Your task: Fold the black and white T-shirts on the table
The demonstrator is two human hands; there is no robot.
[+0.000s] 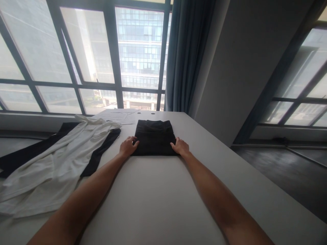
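A black garment (155, 139), folded into a compact block, lies on the white table (155, 200) in front of me. At its left edge, my left hand (128, 146) is closed around the side, with the thumb toward the cloth. My right hand (181, 146) grips the opposite edge in the same way, thumb resting along the fabric. Some fingertips of both hands are hidden by the cloth's edges. The exact kind of garment cannot be made out because it is folded.
Spread out on the left is a white long garment (58, 166) with black cloth (98, 153) showing beside it. White sheets of paper (120, 115) lie at the table's far end, near two dark round holes. Windows and a blue curtain (189, 51) stand behind.
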